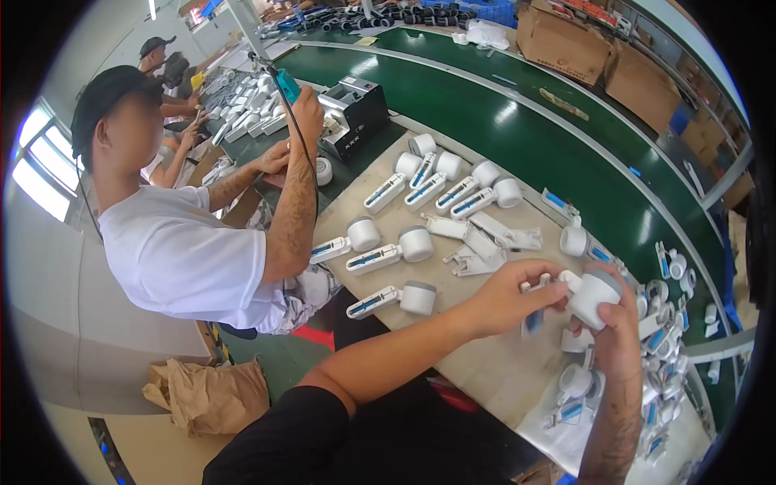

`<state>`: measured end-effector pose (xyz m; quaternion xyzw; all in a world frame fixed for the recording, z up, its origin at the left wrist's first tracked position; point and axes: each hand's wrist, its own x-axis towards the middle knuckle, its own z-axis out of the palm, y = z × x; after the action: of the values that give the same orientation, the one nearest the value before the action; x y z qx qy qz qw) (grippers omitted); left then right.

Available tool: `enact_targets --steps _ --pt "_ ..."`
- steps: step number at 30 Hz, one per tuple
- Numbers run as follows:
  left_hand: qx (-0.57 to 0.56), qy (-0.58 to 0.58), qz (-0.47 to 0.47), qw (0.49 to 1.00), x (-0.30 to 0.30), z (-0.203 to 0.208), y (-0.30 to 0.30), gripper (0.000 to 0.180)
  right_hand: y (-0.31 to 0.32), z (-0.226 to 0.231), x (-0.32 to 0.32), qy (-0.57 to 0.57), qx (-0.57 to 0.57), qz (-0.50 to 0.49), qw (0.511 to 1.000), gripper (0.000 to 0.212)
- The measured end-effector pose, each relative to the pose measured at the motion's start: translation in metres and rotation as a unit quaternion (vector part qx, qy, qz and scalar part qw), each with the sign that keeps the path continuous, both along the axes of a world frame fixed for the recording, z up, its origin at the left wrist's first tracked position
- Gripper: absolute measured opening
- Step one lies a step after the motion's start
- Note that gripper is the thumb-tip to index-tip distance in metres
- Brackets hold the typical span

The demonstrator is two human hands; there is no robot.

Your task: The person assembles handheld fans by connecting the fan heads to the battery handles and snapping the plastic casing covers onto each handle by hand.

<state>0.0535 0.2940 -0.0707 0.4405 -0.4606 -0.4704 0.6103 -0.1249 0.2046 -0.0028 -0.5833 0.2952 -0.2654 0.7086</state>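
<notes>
Over the right side of the worktable, both hands hold one white device with a round, grey-rimmed head (596, 297). My right hand (618, 331) is wrapped around that head. My left hand (525, 295) pinches the device's narrow handle end, which its fingers partly hide and motion blurs. Left of my hands, several similar devices (416, 244) lie in rows, handles uncovered and blue strips showing inside. Loose white handle shells (478, 255) are piled just beyond my left hand. A heap of more such devices (663, 339) lies to the right of my right hand.
A co-worker (186, 218) at the left holds a teal power screwdriver (286, 85) beside a black box-shaped machine (356, 113). A green conveyor (485, 105) with a metal rail runs behind the table. Cardboard boxes (562, 40) stand beyond; a brown paper bag (210, 396) is at lower left.
</notes>
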Motion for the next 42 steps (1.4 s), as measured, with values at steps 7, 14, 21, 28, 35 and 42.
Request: enact_targets --steps 7,14,21,28,35,42 --pt "0.201 0.444 -0.098 0.868 -0.015 -0.016 0.048 0.042 0.006 -0.061 -0.030 -0.095 0.255 0.022 0.962 0.047" --pt "0.178 0.229 -0.019 0.957 -0.023 0.011 0.052 0.033 0.028 -0.038 -0.038 -0.053 0.036 0.007 0.998 0.055" --pt "0.141 0.130 -0.037 0.981 -0.033 0.031 0.060 0.026 0.016 -0.014 -0.037 -0.096 -0.028 0.092 0.991 0.060" --pt "0.162 0.127 -0.004 0.979 -0.028 0.036 0.058 0.023 0.006 -0.008 -0.028 -0.092 -0.047 0.107 0.989 0.048" --pt "0.129 0.010 -0.068 0.989 -0.038 0.014 0.060 0.014 -0.008 -0.006 -0.049 0.079 -0.160 0.105 0.978 0.055" --pt "0.154 0.101 -0.149 0.972 -0.042 0.016 0.080 0.021 -0.002 0.025 -0.010 0.229 -0.039 0.258 0.938 0.037"
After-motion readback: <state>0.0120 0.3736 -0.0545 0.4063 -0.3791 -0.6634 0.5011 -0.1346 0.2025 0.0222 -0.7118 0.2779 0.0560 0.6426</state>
